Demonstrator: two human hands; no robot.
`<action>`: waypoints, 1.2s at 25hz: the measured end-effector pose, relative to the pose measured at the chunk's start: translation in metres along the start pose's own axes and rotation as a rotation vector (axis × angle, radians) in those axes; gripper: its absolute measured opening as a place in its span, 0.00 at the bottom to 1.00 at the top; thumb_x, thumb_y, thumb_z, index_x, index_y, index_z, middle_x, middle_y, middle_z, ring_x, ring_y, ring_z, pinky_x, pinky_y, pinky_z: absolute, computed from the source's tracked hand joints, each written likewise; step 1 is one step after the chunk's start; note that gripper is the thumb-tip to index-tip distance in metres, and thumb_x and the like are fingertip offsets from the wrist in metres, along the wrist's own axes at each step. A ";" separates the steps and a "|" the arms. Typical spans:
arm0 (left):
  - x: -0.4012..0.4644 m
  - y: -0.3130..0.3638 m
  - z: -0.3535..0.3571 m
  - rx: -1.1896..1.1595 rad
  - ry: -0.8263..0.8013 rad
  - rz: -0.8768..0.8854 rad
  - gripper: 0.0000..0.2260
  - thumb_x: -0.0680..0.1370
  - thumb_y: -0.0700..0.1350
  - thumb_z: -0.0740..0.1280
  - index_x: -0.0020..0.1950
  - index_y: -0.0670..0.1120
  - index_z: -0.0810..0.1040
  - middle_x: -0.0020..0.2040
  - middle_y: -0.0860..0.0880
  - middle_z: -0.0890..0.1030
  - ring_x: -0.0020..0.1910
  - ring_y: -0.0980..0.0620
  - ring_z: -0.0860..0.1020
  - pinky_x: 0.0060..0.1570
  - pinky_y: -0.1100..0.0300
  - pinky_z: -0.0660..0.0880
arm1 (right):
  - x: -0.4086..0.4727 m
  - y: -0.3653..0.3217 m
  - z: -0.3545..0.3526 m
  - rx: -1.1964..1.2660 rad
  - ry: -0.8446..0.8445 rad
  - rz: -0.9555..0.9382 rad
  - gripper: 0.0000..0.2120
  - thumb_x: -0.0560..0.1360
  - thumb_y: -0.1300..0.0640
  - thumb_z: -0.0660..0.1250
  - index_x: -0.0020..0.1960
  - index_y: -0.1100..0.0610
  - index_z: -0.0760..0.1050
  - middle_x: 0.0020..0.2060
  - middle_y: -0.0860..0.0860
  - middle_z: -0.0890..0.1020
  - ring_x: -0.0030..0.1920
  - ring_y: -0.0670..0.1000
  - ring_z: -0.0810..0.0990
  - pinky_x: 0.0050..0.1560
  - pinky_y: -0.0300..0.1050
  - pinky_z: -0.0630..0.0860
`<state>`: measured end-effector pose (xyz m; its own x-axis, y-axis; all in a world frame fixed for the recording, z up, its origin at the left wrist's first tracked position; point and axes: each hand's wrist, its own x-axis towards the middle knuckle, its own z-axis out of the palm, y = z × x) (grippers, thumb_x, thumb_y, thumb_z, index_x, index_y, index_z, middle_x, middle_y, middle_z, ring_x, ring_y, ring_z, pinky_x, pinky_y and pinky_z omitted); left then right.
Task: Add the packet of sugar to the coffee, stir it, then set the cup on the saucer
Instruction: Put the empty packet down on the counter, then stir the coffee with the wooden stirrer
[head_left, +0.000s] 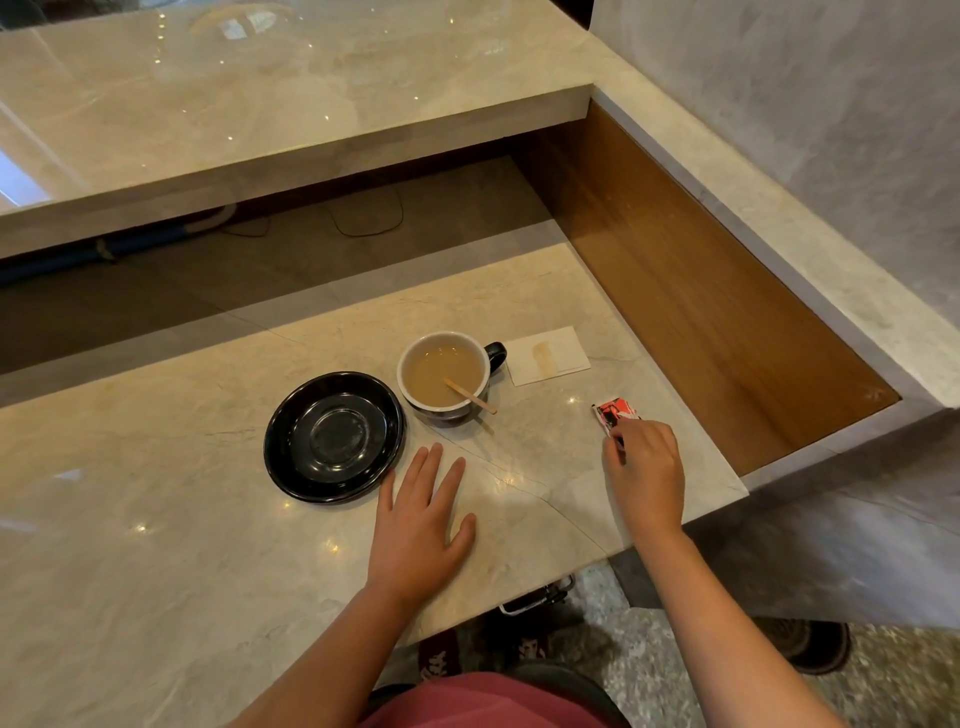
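We see a stained napkin (548, 356) behind our cup (444, 375). The stick (470, 396) leans right. Our left hand (422, 525) lies flat; our right hand (645, 468) pinches the sugar packet (614, 414).

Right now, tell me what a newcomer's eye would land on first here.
First comes the cup of milky coffee at the middle of the counter, a wooden stick leaning in it, with the empty black saucer just to its left. Next is the red sugar packet, pinched by the right hand near the counter's right edge. The left hand lies flat in front of the saucer.
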<state>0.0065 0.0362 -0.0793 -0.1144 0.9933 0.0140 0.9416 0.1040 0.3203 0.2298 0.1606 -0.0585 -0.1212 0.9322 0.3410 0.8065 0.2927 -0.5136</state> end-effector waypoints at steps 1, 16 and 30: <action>0.000 0.000 0.000 -0.002 -0.001 -0.002 0.27 0.77 0.57 0.59 0.74 0.52 0.57 0.76 0.45 0.56 0.74 0.53 0.45 0.70 0.46 0.43 | -0.001 0.001 0.000 -0.002 0.001 -0.018 0.06 0.69 0.68 0.72 0.45 0.67 0.79 0.40 0.62 0.83 0.45 0.60 0.79 0.45 0.48 0.77; -0.001 0.002 0.000 -0.040 0.025 -0.013 0.27 0.76 0.59 0.54 0.74 0.52 0.59 0.76 0.46 0.57 0.74 0.53 0.46 0.71 0.45 0.45 | 0.012 -0.077 0.010 0.082 -0.254 -0.403 0.22 0.68 0.61 0.73 0.60 0.61 0.74 0.42 0.57 0.82 0.43 0.59 0.80 0.42 0.53 0.78; 0.000 0.000 0.002 -0.035 0.009 -0.036 0.27 0.76 0.59 0.54 0.74 0.53 0.58 0.76 0.47 0.56 0.74 0.54 0.45 0.71 0.47 0.43 | 0.074 -0.128 0.030 0.608 -0.222 -0.051 0.06 0.74 0.65 0.66 0.47 0.58 0.80 0.42 0.53 0.83 0.44 0.51 0.81 0.43 0.39 0.76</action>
<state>0.0074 0.0361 -0.0810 -0.1508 0.9885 0.0107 0.9253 0.1373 0.3534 0.1002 0.1984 0.0083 -0.3196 0.9168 0.2395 0.3330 0.3453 -0.8774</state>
